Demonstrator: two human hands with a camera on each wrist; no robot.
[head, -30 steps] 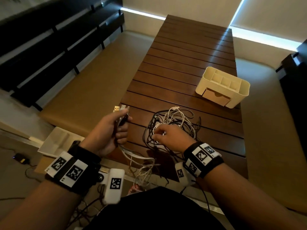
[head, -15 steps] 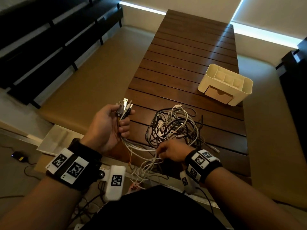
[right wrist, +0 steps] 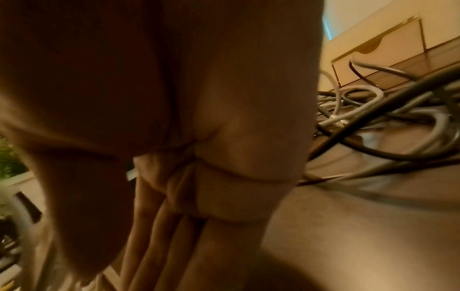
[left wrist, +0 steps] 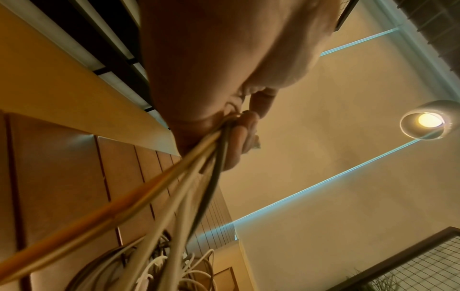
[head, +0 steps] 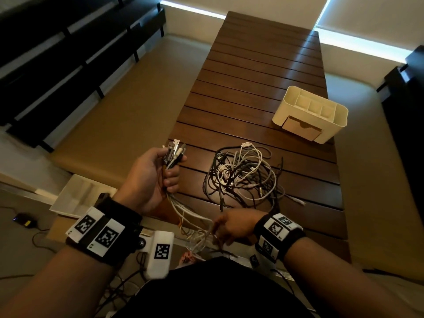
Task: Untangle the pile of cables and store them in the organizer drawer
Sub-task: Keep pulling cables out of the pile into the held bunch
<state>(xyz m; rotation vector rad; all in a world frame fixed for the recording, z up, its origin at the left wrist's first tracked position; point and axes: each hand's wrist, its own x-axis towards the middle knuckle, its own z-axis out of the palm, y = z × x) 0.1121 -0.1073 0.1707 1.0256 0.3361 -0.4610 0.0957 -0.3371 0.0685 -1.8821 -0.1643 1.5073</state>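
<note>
My left hand (head: 158,173) is raised over the table's near left corner and grips a bundle of cable ends, their USB plugs (head: 175,149) sticking up above the fist. In the left wrist view the fingers (left wrist: 239,141) curl round these cables (left wrist: 174,187). The strands hang down past the table edge to my right hand (head: 227,226), which pinches some between thumb and fingers (right wrist: 174,196). A tangled pile of black and white cables (head: 243,175) lies on the wooden table (head: 252,76). The cream organizer (head: 339,120) stands at the right, its drawer (head: 300,130) shut.
Tan cushioned benches run along both sides of the table. A white divided tray (head: 78,196) and loose wires lie on the floor at the left, beside a small black device (head: 23,220). A dark slatted frame (head: 57,53) stands at the far left.
My right hand has left the pile and come back to the near edge, onto the hanging strands. My left hand has turned the plug ends upward and lifted them slightly.
</note>
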